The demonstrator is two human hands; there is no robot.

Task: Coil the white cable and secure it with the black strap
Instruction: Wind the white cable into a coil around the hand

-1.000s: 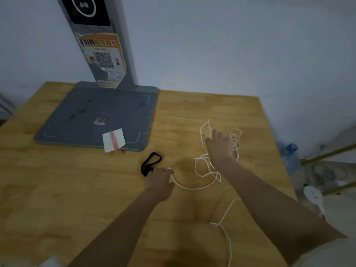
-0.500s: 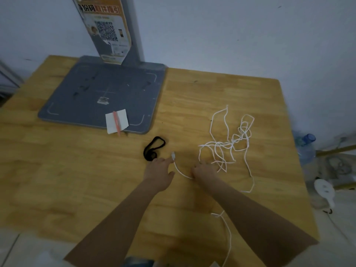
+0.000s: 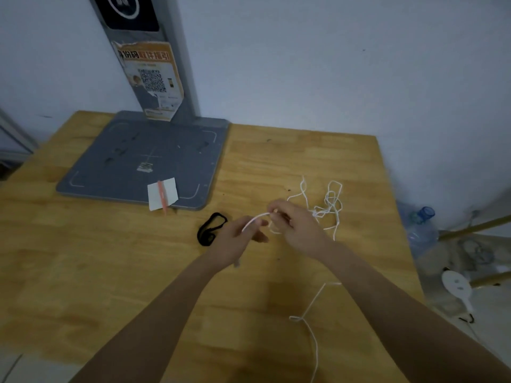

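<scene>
Hands point(image 3: 235, 239) point(image 3: 297, 228) both pinching white cable point(image 3: 255, 219), black strap point(image 3: 210, 229) just left

both forearms reach forward, left hand point(image 3: 237, 239) and right hand point(image 3: 297, 225) close together, fingers curled.

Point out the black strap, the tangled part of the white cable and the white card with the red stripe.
black strap point(image 3: 210, 229): head view, on its looped band.
white cable point(image 3: 330, 203): head view, on the tangle right of the hands.
white card point(image 3: 162, 193): head view, on its red stripe.

Bare wooden table point(image 3: 96, 272) lies left of the black strap point(image 3: 210, 229); grey stand base point(image 3: 143, 158) blocks behind.
</scene>
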